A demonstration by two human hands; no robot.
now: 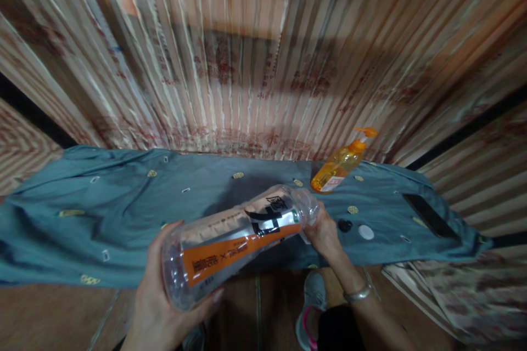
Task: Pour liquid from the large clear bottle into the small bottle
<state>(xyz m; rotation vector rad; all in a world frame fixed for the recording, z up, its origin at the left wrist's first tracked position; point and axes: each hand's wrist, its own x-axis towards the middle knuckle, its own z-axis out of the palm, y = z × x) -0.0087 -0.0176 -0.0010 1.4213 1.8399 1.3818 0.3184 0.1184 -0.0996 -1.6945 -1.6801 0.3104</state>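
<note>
We've got a big clear plastic bottle point(236, 241) with an orange-and-black label lying on its side in the air, tilted, base toward us and neck pointing away to the right. Our left hand point(164, 296) is wrapped under the base end, fingers curled round it, gripping. Our right hand point(325, 233) is closed at the neck end, right on the mouth of the bottle; we can't tell whether a cap is on there.

Below and beyond the bottle runs the table point(123, 219), covered in a teal patterned cloth. Its near edge crosses just under the bottle, so the base end hangs out over the floor point(49, 312) while the neck sits above the cloth. To the left the cloth shows only its small printed motifs, plenty of room. To the right it's busier: an orange pump bottle point(341, 167) lies tilted near the far edge against the striped curtain point(263, 55), a small white disc point(366, 232) and a dark cap point(345, 225) sit just beside our right hand, and a black phone point(430, 215) lies near the right end.
</note>
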